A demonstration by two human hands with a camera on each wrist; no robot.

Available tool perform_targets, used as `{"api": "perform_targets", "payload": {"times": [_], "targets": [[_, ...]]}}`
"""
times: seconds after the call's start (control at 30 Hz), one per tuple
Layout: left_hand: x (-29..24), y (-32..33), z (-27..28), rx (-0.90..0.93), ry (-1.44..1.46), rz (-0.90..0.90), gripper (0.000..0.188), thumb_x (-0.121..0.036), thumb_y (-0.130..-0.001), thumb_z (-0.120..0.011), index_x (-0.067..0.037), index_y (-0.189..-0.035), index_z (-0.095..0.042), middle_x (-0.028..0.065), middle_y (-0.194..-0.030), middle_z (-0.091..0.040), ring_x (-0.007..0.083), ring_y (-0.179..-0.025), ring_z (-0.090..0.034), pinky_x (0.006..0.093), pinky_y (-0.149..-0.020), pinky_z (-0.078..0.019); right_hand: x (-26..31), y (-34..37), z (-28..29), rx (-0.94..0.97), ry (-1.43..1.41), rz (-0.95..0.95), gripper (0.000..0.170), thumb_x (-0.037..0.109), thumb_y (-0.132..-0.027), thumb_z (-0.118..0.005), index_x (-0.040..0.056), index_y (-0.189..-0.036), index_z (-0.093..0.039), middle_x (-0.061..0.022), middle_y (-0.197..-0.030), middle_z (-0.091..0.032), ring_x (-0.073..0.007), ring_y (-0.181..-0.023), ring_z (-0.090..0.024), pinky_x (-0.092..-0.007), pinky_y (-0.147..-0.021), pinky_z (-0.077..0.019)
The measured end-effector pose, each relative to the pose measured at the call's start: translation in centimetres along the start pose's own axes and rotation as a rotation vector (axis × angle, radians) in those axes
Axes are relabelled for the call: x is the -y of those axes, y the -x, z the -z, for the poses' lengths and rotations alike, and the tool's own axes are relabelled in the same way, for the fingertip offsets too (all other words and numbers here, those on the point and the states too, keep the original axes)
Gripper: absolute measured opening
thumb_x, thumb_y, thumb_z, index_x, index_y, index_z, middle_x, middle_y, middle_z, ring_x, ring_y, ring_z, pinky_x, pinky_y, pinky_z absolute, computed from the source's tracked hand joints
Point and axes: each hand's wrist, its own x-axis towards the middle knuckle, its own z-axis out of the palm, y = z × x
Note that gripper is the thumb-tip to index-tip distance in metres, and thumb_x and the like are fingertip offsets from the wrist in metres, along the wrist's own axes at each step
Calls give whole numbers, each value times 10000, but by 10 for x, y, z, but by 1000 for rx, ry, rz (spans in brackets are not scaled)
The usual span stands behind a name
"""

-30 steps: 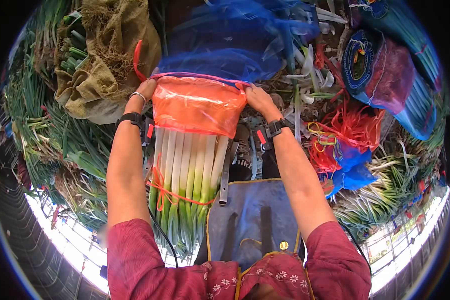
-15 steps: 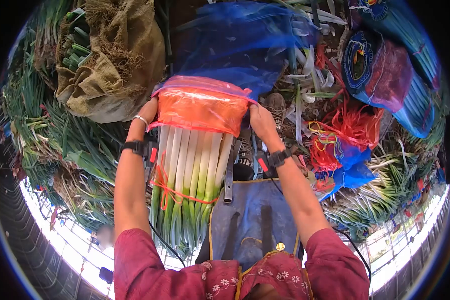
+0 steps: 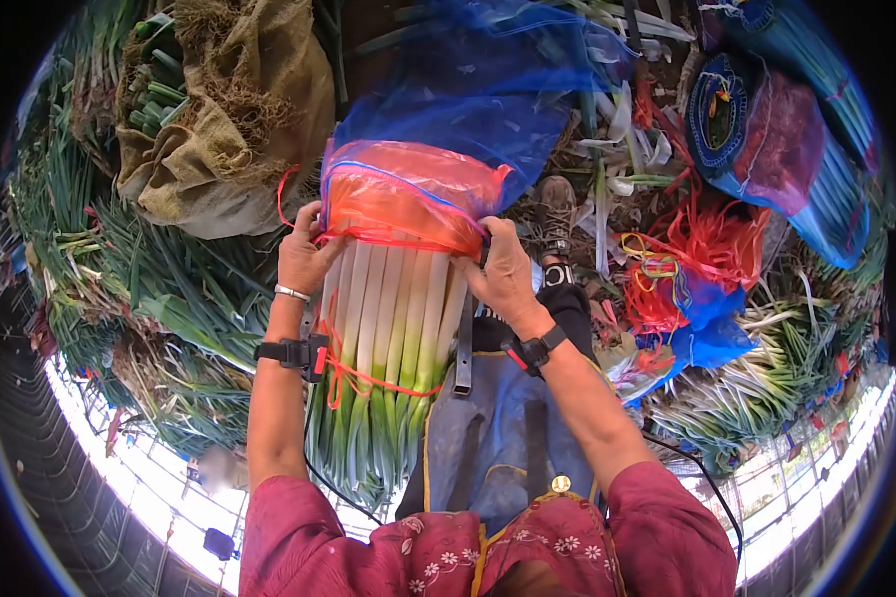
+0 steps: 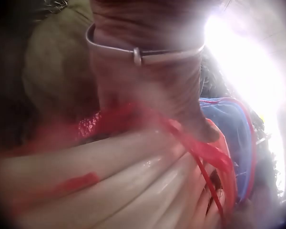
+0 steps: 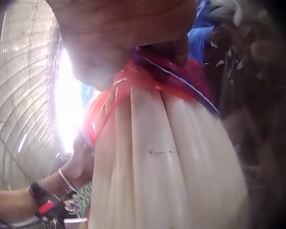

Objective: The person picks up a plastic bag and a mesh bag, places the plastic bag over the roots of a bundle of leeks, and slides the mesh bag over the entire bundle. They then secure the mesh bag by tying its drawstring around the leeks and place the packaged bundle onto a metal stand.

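A bundle of leeks (image 3: 378, 318), white shafts toward the top and green leaves toward the person, lies in front of the body. A red string (image 3: 393, 391) ties it around the green part. Over its far end sits a red plastic bag (image 3: 408, 194) with a blue-and-pink hem. My left hand (image 3: 304, 261) pinches the bag's lower edge at the left side, thumb on top of the shafts. At the right corner, my right hand (image 3: 508, 274) grips the edge between thumb and fingers. Both wrist views show the red edge (image 5: 148, 81) bunched under the hand against the white shafts.
Blue translucent sheeting (image 3: 458, 109) spreads beyond the bag. A burlap sack (image 3: 229, 139) stands at the left, with heaps of green leeks (image 3: 149, 289) below it. Red plastic strips (image 3: 707, 244) and wrapped blue bundles (image 3: 806, 159) lie to the right. A metal bar (image 3: 464, 348) stands beside the bundle.
The hands have come down toward the body from the bag's upper hem to its lower edge. The hem has folded down over the red plastic, and the thumbs now lie over the shafts.
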Motion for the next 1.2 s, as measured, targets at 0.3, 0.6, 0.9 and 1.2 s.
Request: {"api": "perform_targets", "payload": {"times": [0.3,0.6,0.9,1.2], "targets": [[21,4,5,94,214,2,148,-70,-875,-633,-39,-1013,-587,-50,-841,-597,24,-767,-515,192,-681,-429,-17,6,4,43,-112,-166,187,50,-733,-658,44,-881,-544,-141,-883,-548,-331,-783,-587,-395,-653,-479],[44,25,10,108,390,132,124,-86,-899,-620,-59,-1017,-594,-80,-874,-549,20,-779,-467,177,-686,-397,-21,31,-3,79,-19,-8,241,-27,-714,-607,54,-925,-527,-123,-862,-546,-341,-768,-579,-405,-646,-477],[62,27,11,95,365,65,129,-74,-861,-643,-23,-978,-625,-31,-1010,-610,50,-873,-530,213,-764,-449,-36,48,4,282,-59,6,189,31,-768,-586,49,-950,-538,-154,-872,-592,-359,-814,-589,-426,-675,-474],[92,83,55,415,-52,274,194,-178,-863,-631,13,-890,-612,113,-1007,-650,126,-848,-609,249,-749,-478,-89,141,-14,570,-104,-237,193,98,-771,-540,62,-961,-546,-151,-928,-605,-365,-923,-571,-446,-760,-458]]}}
